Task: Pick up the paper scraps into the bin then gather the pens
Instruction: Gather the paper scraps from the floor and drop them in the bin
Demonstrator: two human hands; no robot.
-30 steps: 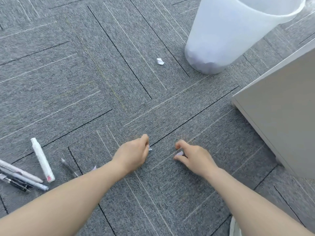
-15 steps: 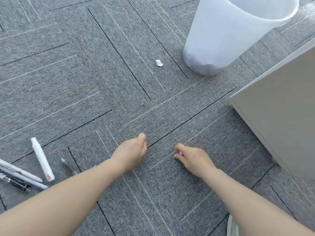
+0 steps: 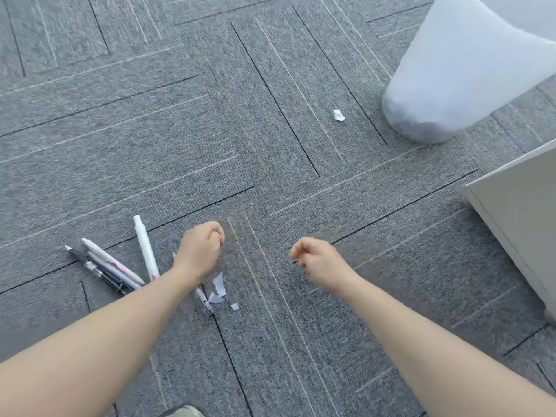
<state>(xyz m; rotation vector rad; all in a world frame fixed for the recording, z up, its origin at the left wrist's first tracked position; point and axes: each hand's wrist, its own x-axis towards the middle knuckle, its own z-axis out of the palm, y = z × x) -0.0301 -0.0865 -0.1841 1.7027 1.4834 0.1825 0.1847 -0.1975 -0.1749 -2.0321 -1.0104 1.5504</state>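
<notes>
My left hand (image 3: 201, 251) and my right hand (image 3: 316, 260) hover just above the grey carpet, both curled into fists. The scraps they pinched are hidden inside the fingers. One white paper scrap (image 3: 338, 115) lies left of the translucent white bin (image 3: 451, 70) at the top right. Torn scraps (image 3: 219, 285) and a smaller bit (image 3: 234, 306) lie beside my left wrist. A white pen (image 3: 146, 251) and a cluster of pens (image 3: 105, 267) lie to the left; another pen (image 3: 205, 300) is partly under my left forearm.
A pale cabinet (image 3: 523, 212) stands at the right edge, its corner close to the bin's base. Grey carpet tiles (image 3: 270, 85) cover the floor. A bit of khaki cloth (image 3: 183, 412) shows at the bottom edge.
Both hands closed on the scraps they were pinching and lifted off the carpet. The view swung left and down, so the pens and the scraps by my left wrist now show.
</notes>
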